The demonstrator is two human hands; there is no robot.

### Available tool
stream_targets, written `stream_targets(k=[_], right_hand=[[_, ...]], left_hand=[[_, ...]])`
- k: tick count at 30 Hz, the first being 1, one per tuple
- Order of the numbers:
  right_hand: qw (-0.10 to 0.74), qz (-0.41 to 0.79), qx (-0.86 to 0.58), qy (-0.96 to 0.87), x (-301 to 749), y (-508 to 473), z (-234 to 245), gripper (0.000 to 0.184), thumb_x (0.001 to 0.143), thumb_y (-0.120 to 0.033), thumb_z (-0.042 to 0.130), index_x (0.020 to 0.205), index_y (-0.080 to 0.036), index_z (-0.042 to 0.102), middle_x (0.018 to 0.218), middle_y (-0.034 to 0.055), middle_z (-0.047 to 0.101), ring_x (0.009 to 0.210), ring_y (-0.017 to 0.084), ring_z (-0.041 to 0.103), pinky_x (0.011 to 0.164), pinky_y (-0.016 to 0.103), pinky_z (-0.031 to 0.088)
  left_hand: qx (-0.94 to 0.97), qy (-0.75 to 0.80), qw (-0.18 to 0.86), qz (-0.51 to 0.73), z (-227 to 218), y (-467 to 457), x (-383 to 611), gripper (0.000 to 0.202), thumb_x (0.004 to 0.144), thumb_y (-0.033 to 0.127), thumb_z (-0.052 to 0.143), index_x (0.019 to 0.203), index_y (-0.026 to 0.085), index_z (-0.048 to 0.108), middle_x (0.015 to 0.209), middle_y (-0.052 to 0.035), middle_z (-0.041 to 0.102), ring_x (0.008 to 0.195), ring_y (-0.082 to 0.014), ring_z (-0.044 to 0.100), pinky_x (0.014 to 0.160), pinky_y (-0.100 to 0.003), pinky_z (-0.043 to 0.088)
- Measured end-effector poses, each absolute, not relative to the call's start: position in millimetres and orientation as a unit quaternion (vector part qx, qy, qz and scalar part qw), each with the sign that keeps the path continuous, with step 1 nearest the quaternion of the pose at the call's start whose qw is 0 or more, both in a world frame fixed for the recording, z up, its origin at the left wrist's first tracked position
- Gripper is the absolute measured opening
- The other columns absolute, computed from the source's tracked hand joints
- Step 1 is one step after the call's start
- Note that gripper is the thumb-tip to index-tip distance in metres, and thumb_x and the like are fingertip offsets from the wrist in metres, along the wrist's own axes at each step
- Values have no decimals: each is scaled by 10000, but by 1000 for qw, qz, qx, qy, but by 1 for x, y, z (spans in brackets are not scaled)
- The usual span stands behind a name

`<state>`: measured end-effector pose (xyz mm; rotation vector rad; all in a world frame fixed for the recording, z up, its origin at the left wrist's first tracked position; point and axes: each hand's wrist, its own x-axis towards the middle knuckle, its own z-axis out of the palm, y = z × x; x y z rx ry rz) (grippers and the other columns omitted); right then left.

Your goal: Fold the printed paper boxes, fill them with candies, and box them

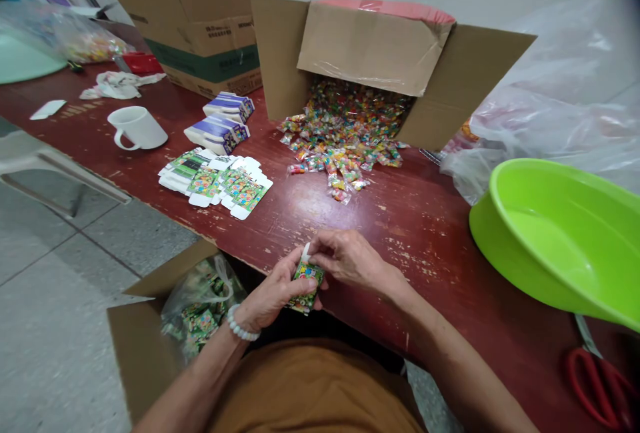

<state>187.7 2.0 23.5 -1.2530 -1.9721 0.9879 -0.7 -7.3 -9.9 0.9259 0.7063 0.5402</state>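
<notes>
My left hand (273,296) is wrapped round a small green printed carton (307,283) at the near edge of the dark red table (400,219). My right hand (345,259) pinches the carton's white top flap. Both hands are closed on the carton. A beaded bracelet sits on my left wrist. Ahead lies a heap of small wrapped candies (345,136), spilling from a cardboard box on its side (370,53). Flat unfolded green cartons (217,179) lie fanned out to the left of the hands.
A lime green basin (560,239) stands at the right, red scissors (603,386) near it. A floor box (150,339) by my left knee holds filled green cartons in a bag. Stacked blue-white cartons (225,123), a white mug (136,127), clear plastic bags and another cardboard box are farther off.
</notes>
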Motion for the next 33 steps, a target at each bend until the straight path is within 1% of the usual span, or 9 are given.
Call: stream_targets(k=[2,5,8,10,13,18,23,28,33], right_hand=[[362,417,-471,-689,189,4,20,105,885,-233,588,866,-210,688,758,-7,692,674,130,620,667,257,467],[452,481,-494,-566,190,5,7,190,828,-327,671,976,-209,658,852,-1,681,727,135,617,691,265,490],[445,567,-481,-500,183,1,-7,367,752,-342,753,1067,-207,621,887,0,657,675,120,594,629,250,492],[422,604,-461,-495,175,-4,-14,337,796,-358,717,1081,-210,616,874,2,655,623,111,574,582,245,487],[439,530,-487,-537,165,-10,-17,202,861,-381,663,969,-211,659,814,6,642,624,123,562,548,239,473],[478,311,-487,-662,166,-13,-16,192,952,-350,572,913,-236,722,819,44,699,759,179,635,734,317,507],[450,373,-437,-683,170,-16,-11,194,944,-348,582,891,-251,741,940,55,751,841,190,672,822,351,519],[468,597,-430,-490,162,-10,-8,227,771,-396,784,729,-193,694,816,29,731,580,120,593,528,249,496],[472,652,-411,-428,158,-8,-4,267,736,-403,810,687,-178,675,949,62,757,475,88,527,438,255,479]], left_hand=[[394,346,803,284,-9,-8,1,500,766,298,744,1209,203,533,829,-33,701,558,-153,670,523,-225,492],[327,378,806,318,-7,-8,4,433,823,481,645,1104,158,579,732,-54,702,508,-182,658,492,-265,512],[303,399,797,338,-6,-8,8,485,847,556,588,1071,127,622,661,-53,687,493,-183,638,477,-281,530],[327,405,775,358,-8,-9,11,454,839,512,632,1085,131,637,652,-37,682,500,-165,621,467,-263,530],[368,417,734,389,-9,-11,16,405,824,471,692,1065,147,655,663,-14,676,526,-145,610,456,-231,520],[270,405,799,354,-3,-9,15,445,868,572,610,1040,164,655,731,-33,698,479,-136,605,433,-247,522],[212,386,827,350,0,-7,12,479,915,567,530,1168,175,638,749,-48,709,436,-145,604,407,-263,511],[256,415,793,364,-5,-8,14,660,886,665,506,1292,158,625,686,-51,697,478,-150,616,433,-237,503],[295,405,791,352,-12,-9,12,782,859,742,462,1336,144,622,691,-82,715,479,-152,610,430,-228,473]])
